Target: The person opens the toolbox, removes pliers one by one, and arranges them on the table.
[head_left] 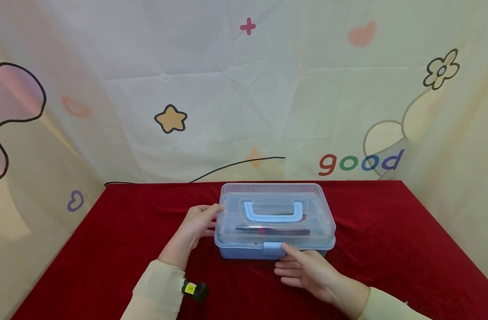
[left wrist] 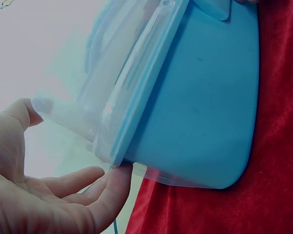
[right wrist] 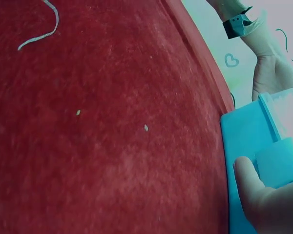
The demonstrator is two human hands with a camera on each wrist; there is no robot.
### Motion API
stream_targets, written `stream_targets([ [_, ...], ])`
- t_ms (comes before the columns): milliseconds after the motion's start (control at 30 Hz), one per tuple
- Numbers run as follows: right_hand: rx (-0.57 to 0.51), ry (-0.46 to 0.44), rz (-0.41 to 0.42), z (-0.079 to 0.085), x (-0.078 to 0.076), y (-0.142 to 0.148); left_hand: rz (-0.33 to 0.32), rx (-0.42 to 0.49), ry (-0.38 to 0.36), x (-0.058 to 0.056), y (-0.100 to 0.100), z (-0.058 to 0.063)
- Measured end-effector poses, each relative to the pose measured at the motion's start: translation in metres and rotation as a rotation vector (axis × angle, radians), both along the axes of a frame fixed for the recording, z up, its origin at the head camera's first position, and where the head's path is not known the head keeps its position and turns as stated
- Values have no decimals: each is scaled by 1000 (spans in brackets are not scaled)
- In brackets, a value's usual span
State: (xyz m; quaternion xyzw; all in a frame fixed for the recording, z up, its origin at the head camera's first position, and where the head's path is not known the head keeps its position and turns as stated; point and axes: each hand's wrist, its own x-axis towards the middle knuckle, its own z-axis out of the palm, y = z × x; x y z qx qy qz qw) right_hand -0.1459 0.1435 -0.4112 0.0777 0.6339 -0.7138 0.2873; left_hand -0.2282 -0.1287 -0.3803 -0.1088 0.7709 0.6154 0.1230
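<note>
A storage box [head_left: 275,191] with a clear lid and blue base sits on the red cloth. Long dark items [head_left: 287,231] with a bit of red show blurred through the lid, their kind unclear. My left hand [head_left: 200,222] holds the box's left end, thumb on the lid and fingertips [left wrist: 119,183] beneath its rim. At the front, my right hand [head_left: 307,273] has its thumb and index finger at the blue latch [head_left: 272,249], while the other fingers extend below. A digit [right wrist: 246,178] lies beside the latch's lower edge in the right wrist view.
The blue carry handle [head_left: 273,218] lies flat on the lid. Red cloth [head_left: 128,249] covers the table, with a pale strip [right wrist: 53,27] and small specks on it. A printed curtain [head_left: 212,98] hangs behind the far edge.
</note>
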Motion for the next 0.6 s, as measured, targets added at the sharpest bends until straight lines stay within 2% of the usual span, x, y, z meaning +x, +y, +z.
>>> stream_targets([
  [333,9,-2,-80,-2,-2,-5,12,9,11,0,1,-1],
  [600,8,-13,-106,-5,-4,-5,23,7,12,0,2,-1],
])
